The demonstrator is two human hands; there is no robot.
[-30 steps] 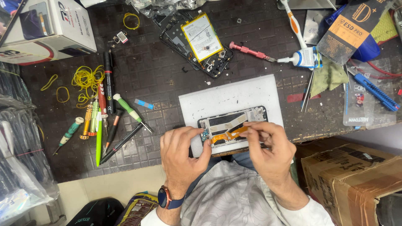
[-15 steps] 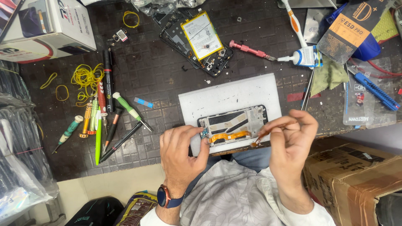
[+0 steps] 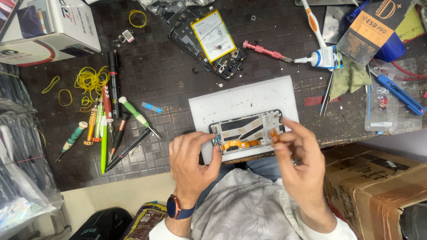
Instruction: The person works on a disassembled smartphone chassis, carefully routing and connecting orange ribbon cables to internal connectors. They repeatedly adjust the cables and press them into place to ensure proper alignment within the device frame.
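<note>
Low in the middle of the frame we see an opened black phone frame with an orange flex cable (image 3: 247, 131) lying on a white rectangular mat (image 3: 242, 100). The left hand (image 3: 191, 162) pins the frame's left end with thumb and fingertips. The right hand (image 3: 299, 155) hovers at its right end, fingers loosely curled, pinching a small orange piece (image 3: 274, 135). The cardboard box (image 3: 378, 186) at lower right stands partly open, its contents hidden.

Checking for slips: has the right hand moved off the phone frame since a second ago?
Yes. The right hand has drawn back from over the phone frame to its right end.
</note>
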